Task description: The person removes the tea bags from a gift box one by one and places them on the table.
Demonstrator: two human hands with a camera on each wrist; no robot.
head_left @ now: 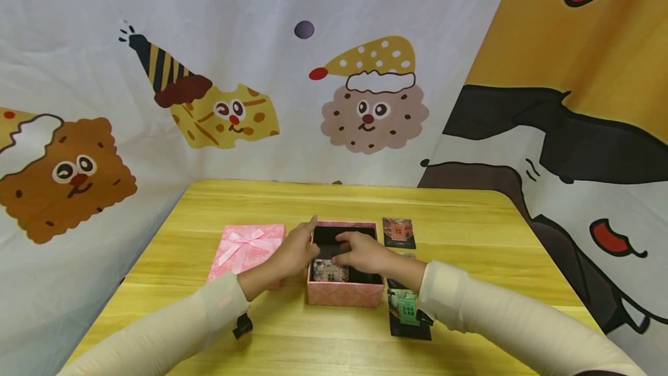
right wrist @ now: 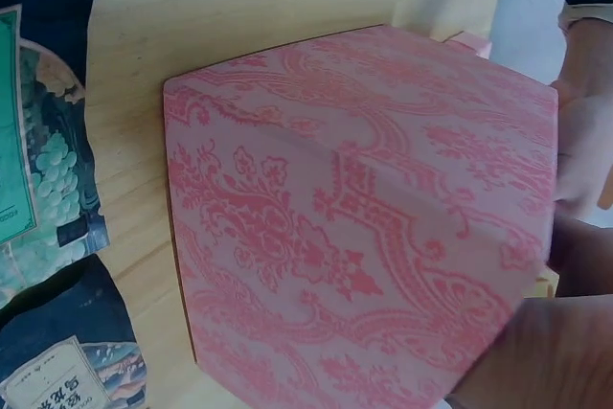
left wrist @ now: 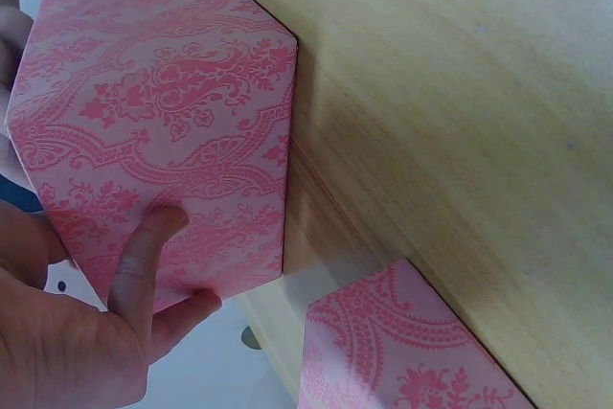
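A pink patterned gift box stands uncovered on the table, its inside dark. My left hand holds its left wall, the thumb over the rim and fingers against the outer side. My right hand reaches over the right wall into the box with bent fingers. Whether they pinch anything is hidden. Just below those fingertips, a small packet printed with a building lies inside the box. In the right wrist view the box's outer wall covers most of that hand.
The pink lid with a ribbon bow lies left of the box. Right of it, in a column, are a dark packet with an orange label, one with a green label, and another packet partly under my right forearm. A patterned curtain hangs behind the table.
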